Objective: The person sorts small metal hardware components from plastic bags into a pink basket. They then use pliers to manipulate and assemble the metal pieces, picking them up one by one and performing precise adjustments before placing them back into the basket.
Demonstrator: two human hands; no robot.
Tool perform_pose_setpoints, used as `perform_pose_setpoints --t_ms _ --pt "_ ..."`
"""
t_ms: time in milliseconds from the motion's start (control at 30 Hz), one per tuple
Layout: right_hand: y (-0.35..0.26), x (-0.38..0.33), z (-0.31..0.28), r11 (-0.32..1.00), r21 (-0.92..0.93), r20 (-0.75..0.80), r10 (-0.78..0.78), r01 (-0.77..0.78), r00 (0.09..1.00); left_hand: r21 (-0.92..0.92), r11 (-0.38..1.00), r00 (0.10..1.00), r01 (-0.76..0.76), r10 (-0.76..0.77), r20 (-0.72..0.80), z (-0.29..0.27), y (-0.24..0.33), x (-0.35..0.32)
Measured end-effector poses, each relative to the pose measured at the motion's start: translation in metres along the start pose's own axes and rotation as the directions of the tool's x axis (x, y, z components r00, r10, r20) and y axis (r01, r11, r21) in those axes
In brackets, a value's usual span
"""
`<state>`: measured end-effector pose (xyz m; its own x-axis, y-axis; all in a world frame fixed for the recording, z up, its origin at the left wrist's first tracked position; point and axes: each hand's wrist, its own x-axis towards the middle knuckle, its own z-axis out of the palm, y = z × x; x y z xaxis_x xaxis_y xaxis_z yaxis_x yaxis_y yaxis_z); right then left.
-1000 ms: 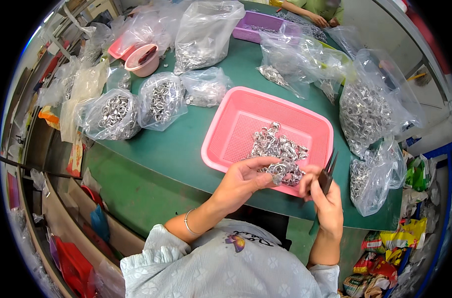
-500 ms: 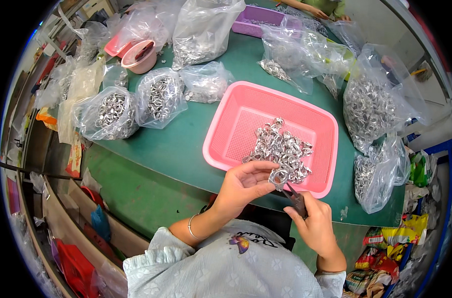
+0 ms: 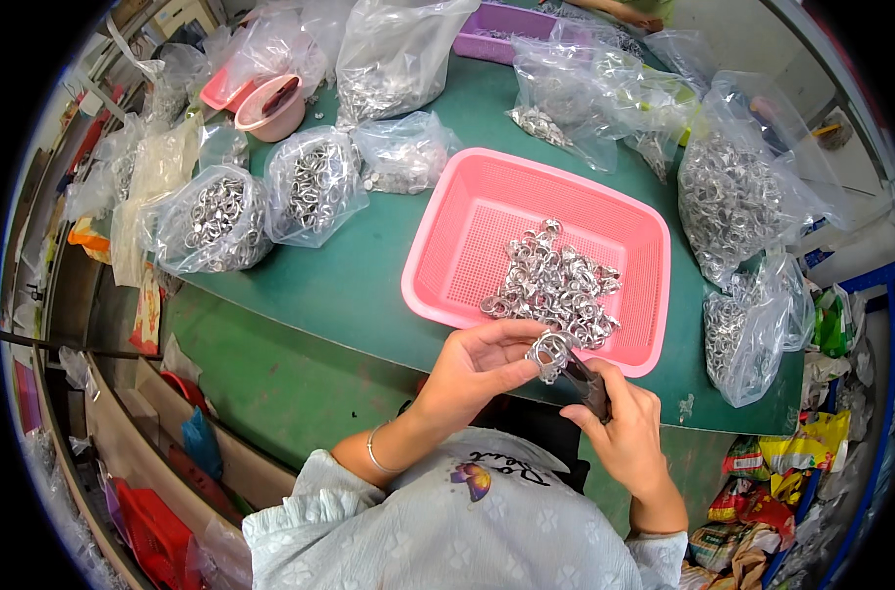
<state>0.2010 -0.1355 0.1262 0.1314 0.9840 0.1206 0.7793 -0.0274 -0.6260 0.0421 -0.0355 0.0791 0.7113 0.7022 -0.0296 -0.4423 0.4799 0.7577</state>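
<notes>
My left hand (image 3: pixel 477 366) pinches a small silver metal ring part (image 3: pixel 548 349) just in front of the near edge of a pink mesh basket (image 3: pixel 457 256). My right hand (image 3: pixel 624 433) grips a dark hand tool (image 3: pixel 587 383) whose tip meets that part. A pile of the same silver parts (image 3: pixel 557 285) lies in the basket, just beyond both hands. The basket stands on a green table (image 3: pixel 369 285).
Clear plastic bags of silver parts crowd the table: two at the left (image 3: pixel 216 216) (image 3: pixel 315 187), a big one at the right (image 3: pixel 732 197), another near the right edge (image 3: pixel 747 329). A pink bowl (image 3: pixel 270 103) and a purple tray (image 3: pixel 506 22) sit at the back.
Both hands drew back from the basket toward my body. My left hand lifted one part out of the pile, and my right hand brought the tool up against it.
</notes>
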Motion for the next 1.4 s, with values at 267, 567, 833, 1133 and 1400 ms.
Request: perform_pose_setpoints --t_ms 267,567,833,1133,1400 --pt "0.004 -0.012 0.012 0.968 -0.225 -0.254 -0.165 0.107 0.953 0.003 0.997 0.997 -0.078 0.078 0.015 0.005 0.001 -0.006" --pt "-0.001 -0.014 0.022 0.935 -0.345 -0.245 -0.173 0.081 0.954 0.081 0.990 0.989 -0.119 0.111 0.094 0.015 -0.004 -0.010" --pt "0.001 -0.012 0.018 0.979 -0.183 -0.261 -0.138 0.092 0.955 0.184 0.961 0.968 -0.205 0.171 0.185 0.018 -0.014 -0.013" --pt "0.016 0.023 0.003 0.873 -0.475 -0.298 -0.280 0.112 0.913 0.085 0.967 0.967 -0.242 0.234 0.100 0.031 -0.002 0.010" --pt "0.026 0.044 -0.008 0.980 -0.157 -0.248 -0.162 0.126 0.955 0.144 0.938 0.948 -0.316 0.308 0.079 0.032 -0.006 0.028"
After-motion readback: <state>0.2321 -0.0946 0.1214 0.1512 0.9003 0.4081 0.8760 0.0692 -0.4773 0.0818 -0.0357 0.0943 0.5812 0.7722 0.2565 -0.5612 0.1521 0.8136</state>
